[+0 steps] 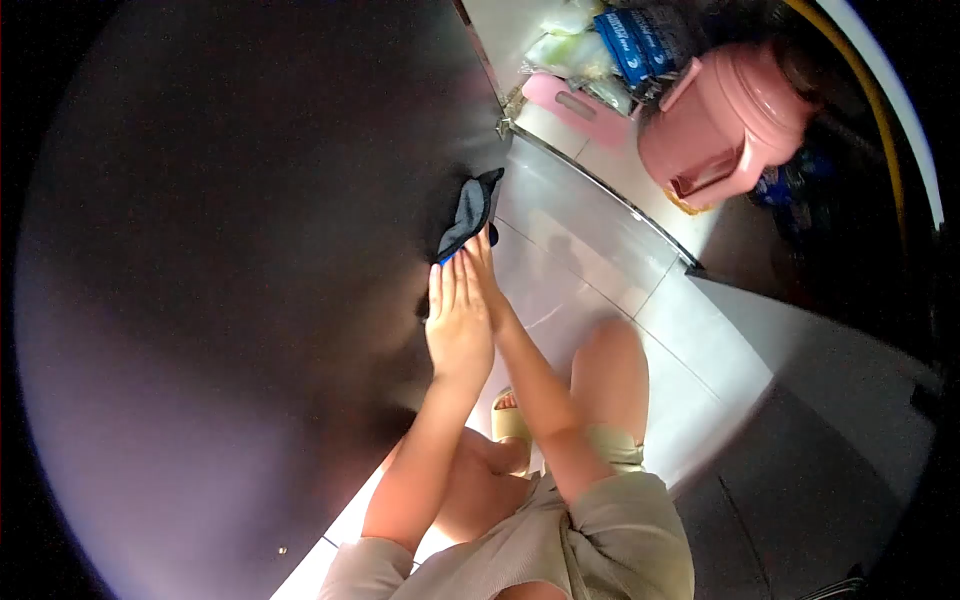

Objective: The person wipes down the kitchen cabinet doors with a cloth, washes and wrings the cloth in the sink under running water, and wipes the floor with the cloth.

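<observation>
A grey cloth with a black border and a bit of blue at its lower edge (468, 215) lies against the large dark panel (240, 260). My left hand (462, 322) has its fingers stretched out side by side, with the fingertips at the cloth's lower edge. Partly behind it, my right hand (482, 268) holds the cloth's lower right side; some of its fingers are hidden. The two hands overlap and touch.
A pink jug (715, 125), a pink board (578, 108) and blue packets (640, 45) with plastic bags stand at the upper right. Beneath them a metal-edged glossy panel (600, 215) crosses the view. My bent knees and a yellow slipper (509, 418) are below, over white floor tiles (690, 360).
</observation>
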Tool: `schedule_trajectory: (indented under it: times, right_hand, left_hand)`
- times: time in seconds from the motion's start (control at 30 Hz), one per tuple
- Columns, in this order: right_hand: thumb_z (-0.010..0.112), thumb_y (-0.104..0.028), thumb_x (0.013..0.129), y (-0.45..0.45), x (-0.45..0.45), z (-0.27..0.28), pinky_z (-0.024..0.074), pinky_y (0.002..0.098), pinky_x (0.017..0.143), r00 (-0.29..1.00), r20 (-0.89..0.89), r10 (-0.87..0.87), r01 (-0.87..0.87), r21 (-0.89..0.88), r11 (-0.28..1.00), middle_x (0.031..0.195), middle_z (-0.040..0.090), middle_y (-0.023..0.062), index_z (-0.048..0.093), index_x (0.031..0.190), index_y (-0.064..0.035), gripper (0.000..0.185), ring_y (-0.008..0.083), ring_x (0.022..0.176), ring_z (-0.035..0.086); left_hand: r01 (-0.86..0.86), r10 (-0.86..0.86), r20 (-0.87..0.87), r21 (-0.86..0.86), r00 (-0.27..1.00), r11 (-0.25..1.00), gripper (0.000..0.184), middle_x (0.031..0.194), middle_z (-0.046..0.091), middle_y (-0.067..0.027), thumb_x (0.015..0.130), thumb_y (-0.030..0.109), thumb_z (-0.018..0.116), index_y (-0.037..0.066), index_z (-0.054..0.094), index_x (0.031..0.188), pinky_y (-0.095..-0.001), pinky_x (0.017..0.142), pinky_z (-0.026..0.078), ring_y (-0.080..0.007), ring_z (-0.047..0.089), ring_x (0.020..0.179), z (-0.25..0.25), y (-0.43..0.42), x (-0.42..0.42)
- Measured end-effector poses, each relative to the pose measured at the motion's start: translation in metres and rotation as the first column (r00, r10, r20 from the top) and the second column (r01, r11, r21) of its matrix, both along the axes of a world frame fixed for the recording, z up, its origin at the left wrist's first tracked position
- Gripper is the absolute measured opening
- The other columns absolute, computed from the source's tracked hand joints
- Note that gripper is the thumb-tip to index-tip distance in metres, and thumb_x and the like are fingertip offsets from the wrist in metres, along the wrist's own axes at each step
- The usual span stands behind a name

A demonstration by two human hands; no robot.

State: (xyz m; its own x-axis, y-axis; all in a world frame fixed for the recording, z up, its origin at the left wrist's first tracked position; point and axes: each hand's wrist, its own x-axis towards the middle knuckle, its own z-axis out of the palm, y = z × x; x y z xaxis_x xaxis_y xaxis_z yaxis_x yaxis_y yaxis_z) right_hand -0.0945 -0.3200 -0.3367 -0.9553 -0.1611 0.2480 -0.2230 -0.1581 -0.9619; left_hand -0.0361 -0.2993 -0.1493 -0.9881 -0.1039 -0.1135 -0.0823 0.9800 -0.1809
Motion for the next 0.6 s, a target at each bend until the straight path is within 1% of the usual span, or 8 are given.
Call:
schedule_trajectory:
  times: [0.13,0.17,0.23,0.3,0.37,0.43,0.57,0.6]
  right_hand:
    - [0.044,-0.014,0.087,0.02,0.02,-0.006,0.0111,0.044,0.111,0.997,0.064,-0.036,0.031,0.08,0.996,0.149,0.018,0.0196,0.035,0.137,-0.0019,0.052,0.0357,0.138,0.014]
    - [0.044,-0.014,0.087,0.024,0.02,-0.004,0.0112,0.0441,0.111,0.997,0.064,-0.044,0.038,0.093,0.995,0.149,0.018,0.0196,0.035,0.137,-0.0019,0.052,0.0358,0.138,0.014]
    - [0.044,-0.015,0.087,0.026,0.014,-0.001,0.0114,0.0441,0.111,0.997,0.029,-0.067,0.064,0.101,0.993,0.149,0.018,0.0196,0.035,0.136,-0.0019,0.051,0.036,0.138,0.014]
    - [0.044,-0.015,0.087,0.026,0.01,0.005,0.0116,0.0442,0.111,0.997,0.003,-0.08,0.08,0.098,0.992,0.149,0.018,0.0197,0.035,0.136,-0.0019,0.051,0.0361,0.138,0.015]
    - [0.044,-0.015,0.087,0.026,0.004,0.017,0.0118,0.0442,0.111,0.994,-0.02,-0.107,0.108,0.081,0.991,0.149,0.018,0.0197,0.036,0.136,-0.0018,0.051,0.0362,0.138,0.015]
    - [0.044,-0.015,0.087,0.025,-0.012,0.036,0.012,0.0443,0.111,0.988,-0.072,-0.138,0.141,0.042,0.989,0.148,0.018,0.0197,0.036,0.136,-0.0018,0.05,0.0364,0.138,0.015]
    - [0.044,-0.015,0.088,0.029,-0.039,0.097,0.0124,0.0444,0.111,0.971,-0.178,-0.159,0.159,-0.017,0.987,0.148,0.018,0.0198,0.036,0.135,-0.0018,0.05,0.0367,0.137,0.015]
    - [0.044,-0.015,0.088,0.031,-0.039,0.107,0.0125,0.0444,0.111,0.97,-0.188,-0.157,0.155,-0.022,0.988,0.148,0.018,0.0198,0.037,0.135,-0.0018,0.05,0.0367,0.137,0.015]
  left_hand:
    - [0.039,0.009,0.23,-0.201,0.973,0.979,0.071,0.144,0.025,-0.0216,0.082,0.02,0.051,-0.011,0.02,0.138,-0.0417,0.114,0.0,-0.0279,0.016,0.139,-0.008,0.001,-0.005]
    - [0.033,0.026,0.255,-0.224,0.967,0.974,0.07,0.145,0.025,-0.0202,0.082,0.02,0.051,-0.01,0.02,0.139,-0.042,0.114,0.0,-0.0277,0.016,0.139,-0.006,0.003,-0.007]
    - [0.018,0.019,0.185,-0.2,0.983,0.98,0.068,0.146,0.026,-0.0178,0.084,0.02,0.049,-0.008,0.022,0.139,-0.0412,0.114,0.0,-0.0268,0.017,0.138,-0.02,0.001,-0.009]
    - [0.022,0.029,0.166,-0.298,0.986,0.954,0.064,0.146,0.028,-0.016,0.085,0.021,0.047,-0.007,0.025,0.138,-0.042,0.113,0.0,-0.0258,0.018,0.138,-0.023,0.007,-0.01]
    - [0.001,0.043,0.164,-0.26,0.985,0.966,0.064,0.147,0.026,-0.0156,0.086,0.022,0.047,-0.007,0.023,0.139,-0.0419,0.114,0.001,-0.0259,0.018,0.138,-0.033,0.008,-0.01]
    - [0.039,0.023,0.204,-0.298,0.979,0.954,0.064,0.147,0.025,-0.0155,0.088,0.023,0.046,-0.006,0.023,0.139,-0.0414,0.114,0.001,-0.0259,0.018,0.139,-0.041,0.005,-0.008]
    - [0.124,-0.03,0.24,-0.386,0.97,0.914,0.064,0.148,0.022,-0.0159,0.089,0.024,0.045,-0.006,0.021,0.14,-0.0408,0.114,0.001,-0.0261,0.016,0.139,-0.045,0.0,-0.003]
    - [0.118,-0.03,0.234,-0.37,0.972,0.921,0.064,0.148,0.022,-0.0167,0.089,0.024,0.045,-0.006,0.021,0.14,-0.041,0.114,0.0,-0.0261,0.016,0.139,-0.045,0.0,-0.001]
